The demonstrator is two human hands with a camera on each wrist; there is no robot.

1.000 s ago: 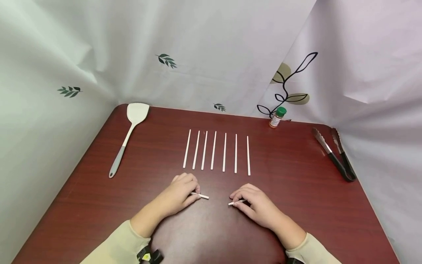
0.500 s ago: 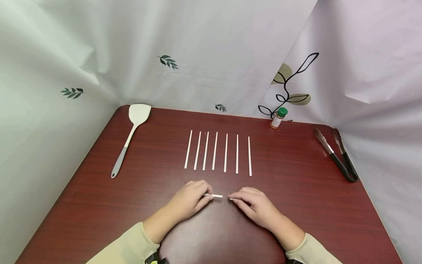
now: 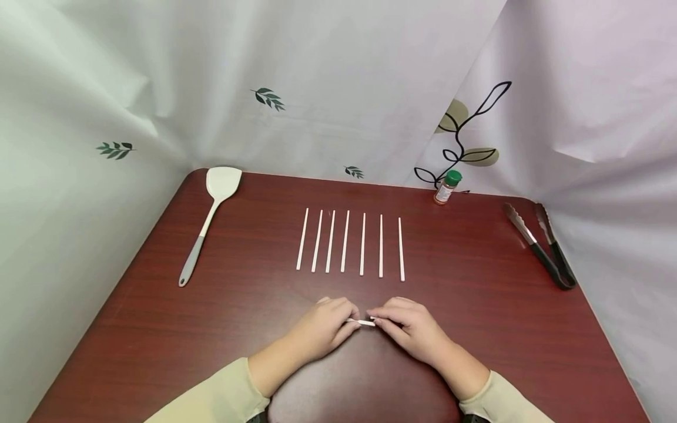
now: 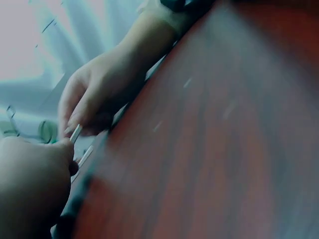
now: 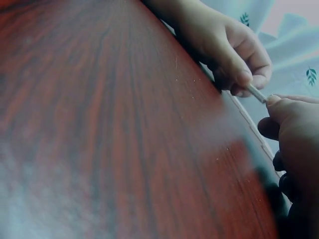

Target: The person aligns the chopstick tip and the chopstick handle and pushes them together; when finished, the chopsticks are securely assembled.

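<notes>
My left hand pinches a slim white chopstick between thumb and fingers. Its free end points right and reaches the fingertips of my right hand. Between the right thumb and fingers shows the small tip of another white stick, mostly hidden by the hand. In the left wrist view, the chopstick bridges the gap between both hands. The right wrist view shows a short length of the chopstick between the two thumbs. Beyond the hands, several white chopsticks lie side by side in a row, pointing away from me.
A white spatula with a grey handle lies on the left of the dark red table. A green-capped spice jar stands at the back right. Black-handled metal tongs lie spread near the right edge. Pale printed sheeting surrounds the table.
My left hand has moved right with its chopstick until the free end reaches the right fingertips. The right hand has barely moved. The row of chopsticks stays put.
</notes>
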